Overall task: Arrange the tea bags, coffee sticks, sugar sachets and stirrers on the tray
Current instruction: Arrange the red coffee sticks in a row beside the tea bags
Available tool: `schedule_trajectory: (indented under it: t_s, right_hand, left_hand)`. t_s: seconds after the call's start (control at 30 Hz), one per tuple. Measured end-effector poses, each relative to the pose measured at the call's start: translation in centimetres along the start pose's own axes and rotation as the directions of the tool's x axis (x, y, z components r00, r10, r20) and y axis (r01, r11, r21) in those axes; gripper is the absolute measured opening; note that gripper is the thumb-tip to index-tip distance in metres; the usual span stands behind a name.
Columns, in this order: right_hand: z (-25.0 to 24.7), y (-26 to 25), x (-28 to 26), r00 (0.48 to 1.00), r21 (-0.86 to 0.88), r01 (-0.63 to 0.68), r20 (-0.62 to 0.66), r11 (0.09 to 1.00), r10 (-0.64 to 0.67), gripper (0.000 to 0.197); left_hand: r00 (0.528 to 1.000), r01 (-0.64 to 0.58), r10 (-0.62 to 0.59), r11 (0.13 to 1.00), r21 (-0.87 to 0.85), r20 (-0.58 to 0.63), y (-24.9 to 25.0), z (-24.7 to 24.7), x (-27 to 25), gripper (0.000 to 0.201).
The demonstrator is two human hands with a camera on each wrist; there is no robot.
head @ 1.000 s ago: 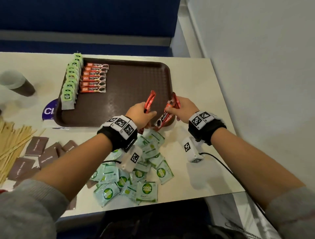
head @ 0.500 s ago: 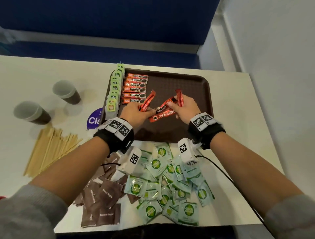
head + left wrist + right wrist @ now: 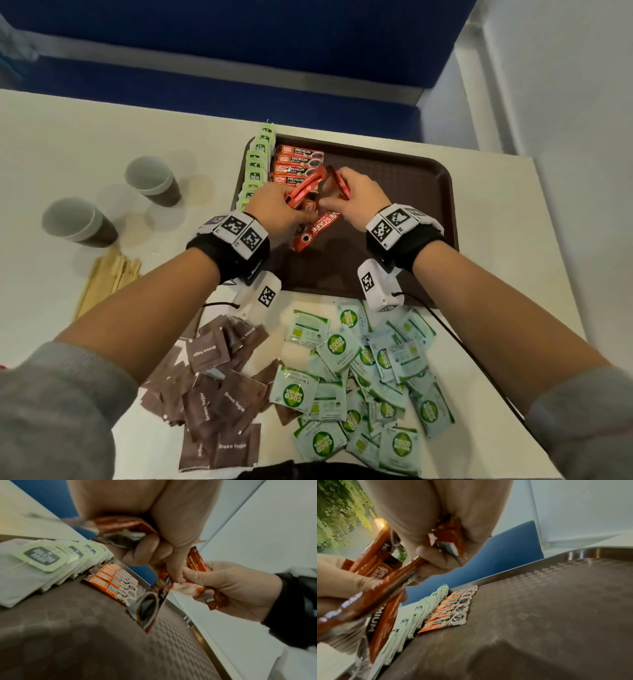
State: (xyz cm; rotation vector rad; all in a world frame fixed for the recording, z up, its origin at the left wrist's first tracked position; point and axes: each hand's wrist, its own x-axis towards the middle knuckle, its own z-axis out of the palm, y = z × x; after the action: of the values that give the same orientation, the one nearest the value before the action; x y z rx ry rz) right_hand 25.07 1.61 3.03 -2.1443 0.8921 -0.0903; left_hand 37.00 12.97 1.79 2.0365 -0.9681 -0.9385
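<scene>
Head view: coffee sticks (image 3: 317, 222) between fingers (image 3: 330, 205) (both hands).

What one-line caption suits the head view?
Both hands, left and right, hold red coffee sticks over the brown tray, beside rows already laid.

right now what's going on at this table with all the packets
A person is sorting drink supplies onto a brown plastic tray. Both the left hand and right hand hold red coffee sticks above the tray. A column of green-tagged tea bags and a row of coffee sticks already lie there. Brown sugar sachets, green sugar sachets and wooden stirrers wait on the table.
</scene>
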Motion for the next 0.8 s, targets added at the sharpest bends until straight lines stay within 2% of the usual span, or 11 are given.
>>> schedule_trajectory:
  t_s: [0.07,0.17,0.23,0.3,0.43,0.57,0.67,0.8]
  right_hand:
    - [0.2,0.3,0.3,1.000,-0.026,-0.021,-0.006,0.999,0.020,0.014]
    - [1.0,0.4,0.3,0.997,-0.035,-0.024,0.073,0.999,0.027,0.021]
    - [1.7,0.2,0.2,0.989,-0.024,-0.027,0.148,0.999,0.030,0.021]
    - [2.2,0.1,0.3,0.985,-0.002,-0.034,0.170,0.999,0.034,0.026]
    - [2.1,0.6,0.6,0.986,0.051,-0.082,0.148,0.995,0.074,0.038]
    - [2.2,0.9,0.9,0.970,0.033,-0.095,0.229,0.995,0.085,0.031]
    - [2.4,1.3,1.4,0.971,0.056,-0.117,0.218,0.992,0.102,0.024]
    - [2.6,1.6,1.7,0.956,-0.001,-0.148,0.256,0.989,0.143,0.033]
  left_hand:
    - [0.997,0.037,-0.040,0.998,-0.043,-0.061,-0.6,-0.2,0.3,0.013]
    - [0.983,0.050,-0.085,0.977,-0.208,-0.160,-1.3,-0.5,0.6,0.023]
    - [0.977,0.052,-0.107,0.958,-0.282,-0.185,-1.5,-0.5,0.9,0.021]
    - [0.971,0.079,-0.149,0.938,-0.337,-0.189,-1.7,-0.6,1.1,0.018]
    - [0.957,0.136,-0.200,0.948,-0.287,-0.209,-2.9,-1.2,1.6,0.023]
    - [0.949,0.170,-0.241,0.934,-0.314,-0.204,-3.7,-1.3,1.9,0.025]
    - [0.941,0.203,-0.280,0.915,-0.349,-0.188,-3.9,-1.1,2.1,0.023]
    - [0.926,0.253,-0.331,0.900,-0.356,-0.180,-4.2,-1.0,2.4,0.026]
